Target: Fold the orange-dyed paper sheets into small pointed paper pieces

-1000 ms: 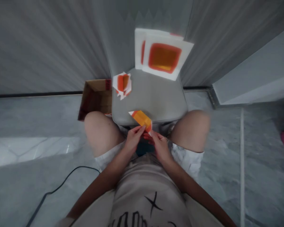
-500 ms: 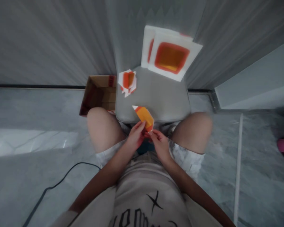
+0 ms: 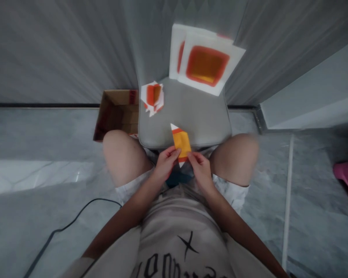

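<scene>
One folded orange paper (image 3: 181, 143) pinched between left hand (image 3: 166, 164) and right hand (image 3: 201, 172).

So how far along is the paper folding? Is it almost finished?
One folded paper already sits on the gray seat. An orange-and-yellow paper is in hand, held between the left hand and right hand. Still flat are the white sheets with orange squares at the back of the seat. I can't tell how many there are.

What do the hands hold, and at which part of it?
The left hand and right hand hold a folded orange-and-white paper by its lower edges.
</scene>
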`<action>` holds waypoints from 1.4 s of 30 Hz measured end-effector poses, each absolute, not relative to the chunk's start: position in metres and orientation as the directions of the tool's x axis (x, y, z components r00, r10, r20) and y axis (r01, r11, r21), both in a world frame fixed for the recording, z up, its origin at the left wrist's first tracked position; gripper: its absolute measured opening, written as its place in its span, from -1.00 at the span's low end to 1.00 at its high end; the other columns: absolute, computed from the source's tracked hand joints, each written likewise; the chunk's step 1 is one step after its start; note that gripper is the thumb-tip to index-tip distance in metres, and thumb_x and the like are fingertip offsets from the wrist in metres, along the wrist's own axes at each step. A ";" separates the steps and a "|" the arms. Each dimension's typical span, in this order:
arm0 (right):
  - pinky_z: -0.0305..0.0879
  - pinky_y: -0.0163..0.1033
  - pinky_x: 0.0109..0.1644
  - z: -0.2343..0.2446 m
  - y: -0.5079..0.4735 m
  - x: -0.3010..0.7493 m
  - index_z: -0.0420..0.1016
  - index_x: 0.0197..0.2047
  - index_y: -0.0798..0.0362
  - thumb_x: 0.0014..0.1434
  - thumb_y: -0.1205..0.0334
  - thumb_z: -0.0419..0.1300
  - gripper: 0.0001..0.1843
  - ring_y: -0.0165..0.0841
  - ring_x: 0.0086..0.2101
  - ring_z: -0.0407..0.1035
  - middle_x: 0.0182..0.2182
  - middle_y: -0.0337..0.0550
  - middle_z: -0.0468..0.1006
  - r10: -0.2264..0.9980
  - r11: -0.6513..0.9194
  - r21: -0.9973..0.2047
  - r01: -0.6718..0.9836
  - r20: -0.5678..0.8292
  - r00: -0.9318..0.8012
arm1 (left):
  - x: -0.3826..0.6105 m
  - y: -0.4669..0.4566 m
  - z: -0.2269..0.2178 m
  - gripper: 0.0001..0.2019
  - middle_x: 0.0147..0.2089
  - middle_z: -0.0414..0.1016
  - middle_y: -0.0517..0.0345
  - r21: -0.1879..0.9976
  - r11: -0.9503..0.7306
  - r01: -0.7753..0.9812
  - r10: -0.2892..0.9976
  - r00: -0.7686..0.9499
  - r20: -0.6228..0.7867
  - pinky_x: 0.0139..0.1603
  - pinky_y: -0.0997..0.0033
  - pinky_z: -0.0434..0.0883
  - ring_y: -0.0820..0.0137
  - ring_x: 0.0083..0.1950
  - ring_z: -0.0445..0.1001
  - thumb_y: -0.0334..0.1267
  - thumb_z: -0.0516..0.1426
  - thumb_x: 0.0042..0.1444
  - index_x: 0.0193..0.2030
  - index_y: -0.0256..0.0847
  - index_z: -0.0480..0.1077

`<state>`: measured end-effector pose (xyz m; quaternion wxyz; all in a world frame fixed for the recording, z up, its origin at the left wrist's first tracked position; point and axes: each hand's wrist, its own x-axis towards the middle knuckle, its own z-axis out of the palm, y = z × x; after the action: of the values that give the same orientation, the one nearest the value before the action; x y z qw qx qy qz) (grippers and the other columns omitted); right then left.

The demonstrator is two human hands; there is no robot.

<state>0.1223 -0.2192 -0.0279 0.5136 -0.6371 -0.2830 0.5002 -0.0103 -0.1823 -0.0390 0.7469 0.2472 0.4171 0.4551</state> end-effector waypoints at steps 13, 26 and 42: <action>0.46 -0.13 -0.03 -0.022 -0.216 0.127 0.67 -0.22 0.01 0.05 -0.09 0.44 -0.63 -0.28 -0.23 0.54 -0.29 -0.17 0.70 0.858 -0.214 -0.960 -0.182 -0.274 0.434 | -0.015 -0.183 -0.027 -0.47 -0.27 0.65 0.13 0.830 0.509 -0.229 0.860 0.179 -0.478 -0.29 0.49 0.46 0.48 -0.35 0.51 0.12 0.48 -0.10 -0.13 -0.26 0.62; 0.52 -0.12 -0.13 -0.025 -0.218 0.131 0.73 -0.20 0.02 0.00 -0.16 0.47 -0.55 -0.27 -0.32 0.55 -0.29 -0.13 0.72 0.834 -0.269 -0.933 -0.238 -0.350 0.427 | -0.013 -0.184 -0.024 -0.45 -0.30 0.69 0.06 0.808 0.573 -0.137 0.795 0.333 -0.507 -0.23 0.43 0.48 0.41 -0.31 0.58 0.08 0.55 -0.28 -0.23 -0.29 0.66; 0.43 -0.20 -0.25 -0.023 -0.228 0.144 0.72 -0.23 0.00 -0.07 -0.10 0.52 -0.58 -0.29 -0.33 0.54 -0.32 -0.17 0.72 0.814 -0.342 -0.878 -0.336 -0.455 0.362 | -0.025 -0.181 -0.023 -0.51 -0.21 0.72 0.02 0.765 0.643 0.015 0.664 0.488 -0.567 -0.10 0.41 0.55 0.38 -0.22 0.65 -0.01 0.53 -0.13 -0.12 -0.26 0.66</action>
<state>0.1440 -0.2282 -0.0234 0.5408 -0.6233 -0.1917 0.5314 -0.0250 -0.1807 -0.0234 0.7803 0.3675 0.4614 0.2079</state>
